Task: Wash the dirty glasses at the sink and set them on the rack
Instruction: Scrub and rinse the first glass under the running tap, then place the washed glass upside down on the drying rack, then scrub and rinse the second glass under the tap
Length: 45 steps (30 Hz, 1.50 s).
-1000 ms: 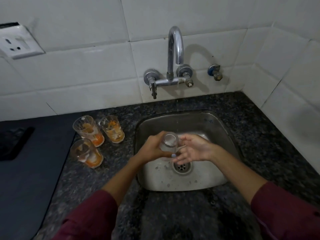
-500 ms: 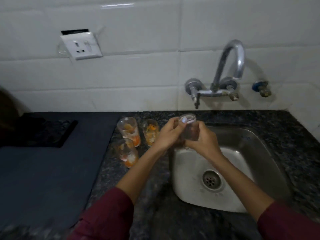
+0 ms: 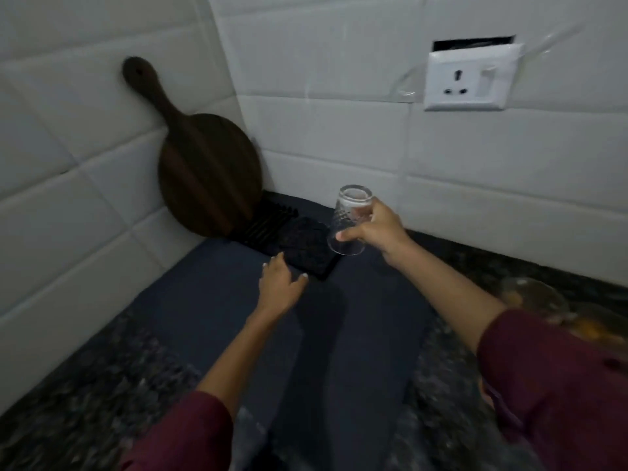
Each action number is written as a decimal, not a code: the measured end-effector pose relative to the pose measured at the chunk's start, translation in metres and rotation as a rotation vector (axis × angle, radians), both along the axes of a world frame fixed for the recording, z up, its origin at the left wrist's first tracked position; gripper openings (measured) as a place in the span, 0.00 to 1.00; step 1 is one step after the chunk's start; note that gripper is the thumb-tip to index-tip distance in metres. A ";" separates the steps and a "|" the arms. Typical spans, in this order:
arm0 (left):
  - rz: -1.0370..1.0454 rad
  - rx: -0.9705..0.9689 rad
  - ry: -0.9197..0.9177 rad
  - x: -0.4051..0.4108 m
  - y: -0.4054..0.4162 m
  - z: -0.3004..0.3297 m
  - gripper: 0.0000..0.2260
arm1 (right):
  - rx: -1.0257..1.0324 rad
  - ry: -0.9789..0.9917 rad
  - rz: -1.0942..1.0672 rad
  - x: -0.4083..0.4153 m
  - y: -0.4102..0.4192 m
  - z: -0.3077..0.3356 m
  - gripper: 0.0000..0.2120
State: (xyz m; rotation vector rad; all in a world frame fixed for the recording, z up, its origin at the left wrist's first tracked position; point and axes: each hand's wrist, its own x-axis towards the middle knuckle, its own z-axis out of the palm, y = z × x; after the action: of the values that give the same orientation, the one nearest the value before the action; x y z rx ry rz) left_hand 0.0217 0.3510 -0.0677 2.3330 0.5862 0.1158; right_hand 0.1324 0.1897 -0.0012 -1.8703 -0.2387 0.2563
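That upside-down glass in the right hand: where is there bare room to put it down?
The black rack beside the glass looks bare at its near end; its far end is crowded by the wooden board. The dark mat between left hand and right hand is open.

The tabletop (image 3: 85, 396) is dark speckled stone and fills the lower part of the frame. A dark blue mat (image 3: 339, 334) lies on it, from the centre to the corner. On the mat, a black rack (image 3: 299, 243) sits near the corner. A wooden board (image 3: 207, 171) stands at upper left, leaning on the tiles. At the right edge, blurred dirty glasses (image 3: 533, 300) stand on the stone.
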 end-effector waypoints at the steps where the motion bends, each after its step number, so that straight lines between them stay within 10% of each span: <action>1: 0.017 0.068 0.099 0.001 0.016 -0.011 0.33 | 0.002 0.027 0.028 0.008 0.026 -0.010 0.36; 19: -0.048 0.250 0.368 0.005 0.084 -0.083 0.36 | -0.185 0.065 0.206 0.068 0.173 -0.094 0.30; 25: -0.021 0.203 0.377 0.006 0.081 -0.072 0.35 | -0.341 0.085 0.284 0.058 0.161 -0.080 0.45; 37: -0.221 -0.227 -0.439 -0.018 -0.111 0.018 0.16 | 0.181 0.089 0.061 -0.062 -0.056 0.017 0.27; 45: -0.304 -0.510 -0.368 -0.064 -0.241 -0.002 0.16 | 0.198 0.067 -0.119 -0.129 -0.269 0.020 0.17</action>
State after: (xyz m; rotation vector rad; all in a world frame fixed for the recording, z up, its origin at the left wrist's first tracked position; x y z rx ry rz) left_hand -0.0423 0.1100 -0.0694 1.8141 0.0591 0.2192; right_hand 0.0036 -0.0793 0.0187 -1.6704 -0.1029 0.2059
